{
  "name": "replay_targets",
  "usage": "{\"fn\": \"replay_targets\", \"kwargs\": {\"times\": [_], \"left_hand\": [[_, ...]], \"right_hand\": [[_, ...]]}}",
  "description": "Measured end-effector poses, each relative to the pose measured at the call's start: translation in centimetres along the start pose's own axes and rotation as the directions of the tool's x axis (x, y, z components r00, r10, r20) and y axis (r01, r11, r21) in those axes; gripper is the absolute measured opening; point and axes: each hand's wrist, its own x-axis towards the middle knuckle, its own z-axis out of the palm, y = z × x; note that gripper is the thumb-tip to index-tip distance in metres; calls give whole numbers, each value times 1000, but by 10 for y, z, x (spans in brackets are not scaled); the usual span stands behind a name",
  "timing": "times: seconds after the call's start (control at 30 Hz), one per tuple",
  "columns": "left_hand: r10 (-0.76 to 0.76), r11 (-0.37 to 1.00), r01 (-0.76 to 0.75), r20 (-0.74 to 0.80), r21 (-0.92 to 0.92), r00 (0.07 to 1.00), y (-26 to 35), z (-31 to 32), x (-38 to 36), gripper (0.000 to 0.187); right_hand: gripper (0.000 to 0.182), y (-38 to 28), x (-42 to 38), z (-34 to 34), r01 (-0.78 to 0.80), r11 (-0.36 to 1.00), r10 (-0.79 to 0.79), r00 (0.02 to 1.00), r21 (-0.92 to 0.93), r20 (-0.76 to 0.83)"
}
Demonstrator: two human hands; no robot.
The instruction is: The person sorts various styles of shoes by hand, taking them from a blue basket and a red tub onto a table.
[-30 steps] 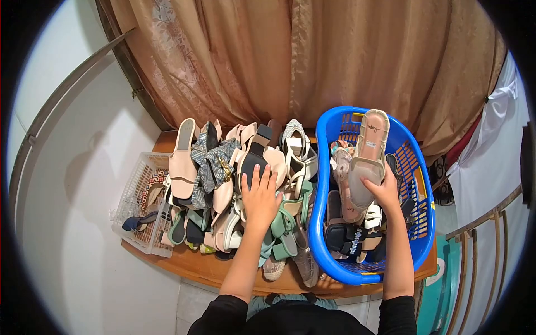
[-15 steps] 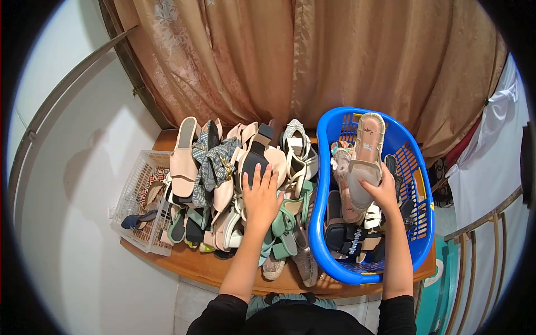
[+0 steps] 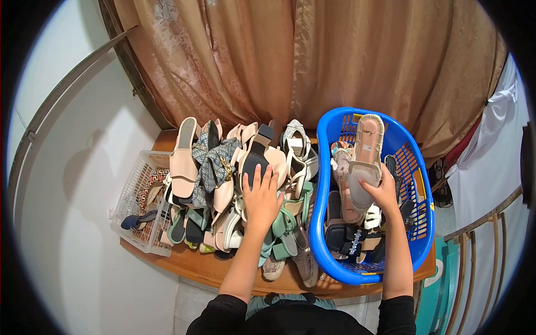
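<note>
My right hand [image 3: 382, 191] grips a beige slip-on sandal [image 3: 369, 139] by its toe end, thumb across the pale upper, above the blue laundry basket [image 3: 319, 223]. Its pink insole with dark lettering faces up. Under it in the basket lie a similar sandal [image 3: 341, 173], a black sandal with a jewelled strap [image 3: 338, 237] and several others. My left hand [image 3: 262, 195] lies with fingers spread on the dark sole of an overturned sandal [image 3: 255, 162], on top of a heaped pile. Green-strapped sandals [image 3: 286, 222] are beside that hand; a pale pink slide [image 3: 183, 167] rests further left.
The pile sits on a wooden table [image 3: 206, 279] between the blue basket and a white plastic basket [image 3: 157, 245] that holds a few shoes. Behind hangs a brown curtain [image 3: 346, 61]. A white wall [image 3: 67, 212] stands on the left, and a wooden rail [image 3: 491, 212] on the right.
The beige sandal in my right hand has shifted very slightly downward. My left hand stays in place on the pile.
</note>
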Motion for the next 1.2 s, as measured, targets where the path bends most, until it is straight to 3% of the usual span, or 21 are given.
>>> {"fn": "replay_targets", "kwargs": {"times": [0.47, 0.57, 0.63, 0.67, 0.73, 0.77, 0.87, 0.9, 1.03, 1.1, 1.13, 1.2], "left_hand": [[-1, 1000, 1, -5, 32, 1000, 0, 0, 0, 50], [23, 993, -24, -15, -120, 1000, -1, -12, 0, 42], [-85, 788, 10, -93, -615, 992, -12, -12, -3, 34], [-84, 788, 9, -93, -615, 992, -16, -16, -7, 34], [-247, 870, 22, -398, -492, 883, -24, -29, -21, 32], [-285, 910, 79, -477, -406, 832, -31, -34, -23, 33], [-366, 930, 270, -609, -248, 704, -60, -51, -22, 33], [-409, 913, 309, -581, -268, 704, -71, -57, -22, 36], [-477, 873, 326, -494, -362, 727, -104, -61, -20, 40], [-464, 818, 332, -196, -471, 864, -113, -51, -22, 44], [-460, 796, 327, -158, -509, 874, -106, -52, -26, 47], [-446, 838, 307, -242, -451, 862, -98, -40, -39, 48]], "right_hand": [[55, -5, -1, -2, 7, 999, -7, 1000, -36, 11], [57, -4, -2, -3, 2, 993, 3, 999, -117, 35], [58, 16, -3, -4, -38, 976, 58, 995, -214, 86], [58, 26, -4, -5, -39, 976, 58, 995, -214, 84], [64, 46, -7, -7, -93, 848, 210, 963, -521, 170], [71, 55, -8, -8, -127, 781, 274, 950, -612, 153], [77, 74, -3, -17, -210, 768, 328, 940, -605, 89], [78, 47, -3, -22, -301, 765, 434, 894, -568, 110], [79, 41, -4, -24, -358, 704, 516, 851, -614, 95], [78, 40, -3, -24, -360, 706, 519, 849, -610, 100], [77, 40, -3, -24, -365, 708, 523, 847, -605, 101], [77, 37, -3, -24, -364, 692, 531, 842, -623, 96]]}}
